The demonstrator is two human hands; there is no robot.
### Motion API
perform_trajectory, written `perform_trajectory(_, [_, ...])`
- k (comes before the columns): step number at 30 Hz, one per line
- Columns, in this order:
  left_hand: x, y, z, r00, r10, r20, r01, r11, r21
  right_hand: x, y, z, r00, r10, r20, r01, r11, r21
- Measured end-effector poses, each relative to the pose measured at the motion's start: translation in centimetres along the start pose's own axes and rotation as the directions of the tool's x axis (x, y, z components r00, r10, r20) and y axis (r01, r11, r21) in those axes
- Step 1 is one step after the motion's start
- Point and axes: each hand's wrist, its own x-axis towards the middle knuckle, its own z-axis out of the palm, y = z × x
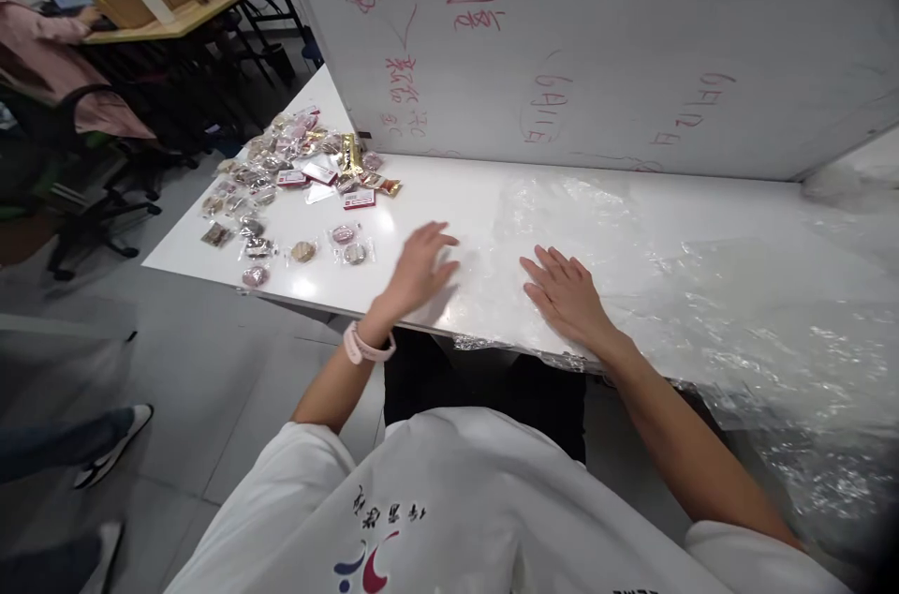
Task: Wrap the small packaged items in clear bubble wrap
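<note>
My left hand (423, 266), with a pink band on the wrist, is open over the white table (435, 182), at the left edge of a clear plastic sheet (562, 215). My right hand (566, 294) lies open and flat on that sheet, fingers spread. Neither hand holds anything. Left of my left hand are small wrapped rounds: a pinkish one (344, 234), a grey one (356, 253) and a tan one (303, 251). Behind them a red and white packet (360, 199) lies near a gold packet (350, 154).
A heap of wrapped snacks (271, 158) covers the table's left end. More crumpled clear plastic (765, 322) spreads rightward and hangs over the front edge. A whiteboard (632, 60) stands along the back. At far left a person in pink (42, 51) sits at a desk; another person's legs (70, 444) show below.
</note>
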Motion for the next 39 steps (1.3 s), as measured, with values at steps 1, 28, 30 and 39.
perform_trajectory(1, [0.0,-1.5,-2.0,0.996,-0.059,-0.062,0.063,0.996,0.064,0.1,0.7,0.8,1.0,-0.005,-0.004,0.004,1.0,-0.028])
perform_trajectory(28, [-1.3,-8.3,-11.2,0.889,-0.441,0.122,0.284,0.741,0.608,-0.3,1.2,1.3,0.994,-0.032,-0.105,0.029,0.999,-0.03])
perform_trajectory(30, [-1.3,-8.7,-10.6,0.91,-0.403,0.096,0.26,0.736,0.626,-0.3,1.3,1.3,0.994,-0.039,-0.104,0.036,0.999,-0.025])
perform_trajectory(39, [1.0,-2.6,-8.5,0.975,-0.201,0.092,0.181,0.965,0.188,0.0,1.1,1.1,0.998,-0.021,-0.066,0.025,0.998,0.062])
